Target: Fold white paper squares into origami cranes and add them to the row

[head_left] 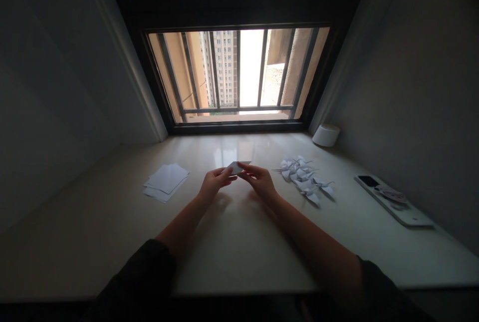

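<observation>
Folded white paper held above the worktop, toward 12 o'clock from the forearms. Left hand: grip pinches its 9 o'clock side. Right hand: grip pinches its 3 o'clock side. Overlapping white sheets lie near 9 o'clock; clustered paper cranes near 3 o'clock.

Both your arms reach forward and slant inward, bare from dark sleeves bunched near the elbows. Your left hand and right hand nearly meet ahead of you, thumbs and fingers pinched, palms turned toward each other. Your right forearm shows longer than your left forearm.
</observation>
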A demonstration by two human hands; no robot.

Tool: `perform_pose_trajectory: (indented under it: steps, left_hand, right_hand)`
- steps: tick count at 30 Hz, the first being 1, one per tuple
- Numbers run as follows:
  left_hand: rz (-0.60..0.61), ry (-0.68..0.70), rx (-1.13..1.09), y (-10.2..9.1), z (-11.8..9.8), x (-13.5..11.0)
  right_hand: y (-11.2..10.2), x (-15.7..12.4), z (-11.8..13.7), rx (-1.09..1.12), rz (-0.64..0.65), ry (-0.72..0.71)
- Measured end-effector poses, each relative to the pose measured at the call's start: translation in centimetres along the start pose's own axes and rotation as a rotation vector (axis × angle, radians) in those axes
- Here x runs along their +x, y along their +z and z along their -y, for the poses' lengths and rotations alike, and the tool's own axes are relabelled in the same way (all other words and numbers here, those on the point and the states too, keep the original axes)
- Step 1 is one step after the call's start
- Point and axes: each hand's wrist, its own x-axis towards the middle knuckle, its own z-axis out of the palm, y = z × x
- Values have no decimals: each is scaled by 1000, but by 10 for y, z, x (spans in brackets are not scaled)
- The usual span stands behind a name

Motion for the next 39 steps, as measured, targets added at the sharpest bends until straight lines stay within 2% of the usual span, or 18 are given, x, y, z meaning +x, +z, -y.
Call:
perform_pose_trajectory:
  steps: [7,13,18,25,29,35,39]
  left_hand:
    - [12,-97,-166,-2,1,2]
    - [13,-85,-194,-3,1,3]
    - [-13,-62,-144,-1,1,2]
    - [-23,-31,-95,-1,0,3]
    - [-38,47,-24,0,-1,1]
    - [-31,302,148,2,3,0]
    - [-26,417,174,3,7,2]
  right_hand:
    - [-1,-2,2,-76,-37,-12]
    - [-1,-1,1,-53,-63,-30]
    - [-2,0,1,-11,3,-94]
    - [-5,3,-7,-86,58,-125]
    - [-5,4,-9,-83,50,-106]
    - [-2,2,-4,-52,3,-68]
    - [0,0,-1,12,-5,-51]
